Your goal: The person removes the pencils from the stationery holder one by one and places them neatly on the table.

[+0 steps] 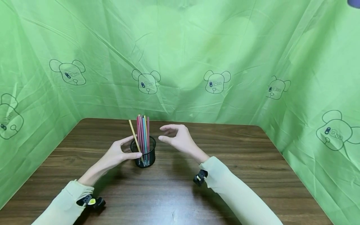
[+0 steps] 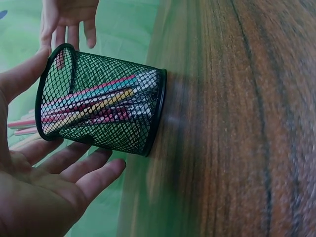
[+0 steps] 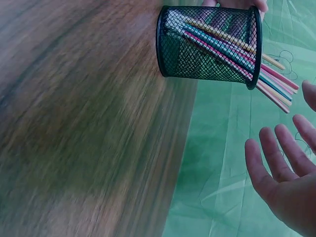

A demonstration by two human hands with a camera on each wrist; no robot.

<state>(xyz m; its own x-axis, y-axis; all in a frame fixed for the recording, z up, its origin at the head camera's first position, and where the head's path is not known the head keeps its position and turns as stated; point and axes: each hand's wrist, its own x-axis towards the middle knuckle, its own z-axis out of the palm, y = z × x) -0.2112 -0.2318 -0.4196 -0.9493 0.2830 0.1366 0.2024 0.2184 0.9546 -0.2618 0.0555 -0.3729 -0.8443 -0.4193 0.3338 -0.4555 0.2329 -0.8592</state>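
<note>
A black mesh pen holder [image 1: 151, 156] stands upright on the table, with several thin coloured sticks [image 1: 142, 132] rising out of it. One yellow stick [image 1: 133, 131] leans left, apart from the bunch. My left hand [image 1: 116, 153] holds the holder from the left, its thumb at the near side of the rim and the fingers round the far side. In the left wrist view, the mesh [image 2: 106, 98] shows the sticks' lower ends inside. To the right of the holder, my right hand [image 1: 180, 137] hovers with fingers spread and nothing in it.
The brown wooden table [image 1: 174, 193] has its far edge just behind the holder. Green cloth [image 1: 180, 47] with bear-head drawings hangs behind and on both sides. Small black devices [image 1: 200, 177] are strapped to both wrists.
</note>
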